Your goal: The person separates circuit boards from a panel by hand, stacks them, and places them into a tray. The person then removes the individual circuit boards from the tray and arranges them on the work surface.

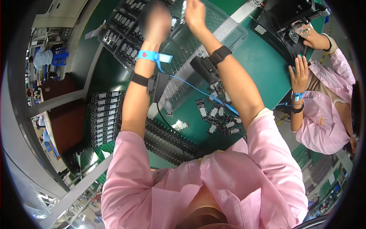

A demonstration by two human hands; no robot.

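My left hand reaches over a tray with rows of small black-and-white circuit boards at the far left. A blurred patch covers its fingers, so any grip there stays hidden. Near the top edge, my right hand is above clear plastic trays, its fingers closed around something thin and pale that I cannot make out. A light-blue wrist strap circles my left wrist, its blue cord running toward the right. Both forearms carry black straps with dark devices.
Loose circuit boards lie on the green table near my right forearm. Boards in columns stand at the left, beside dark slotted racks. At right, a co-worker's hands are at a black machine.
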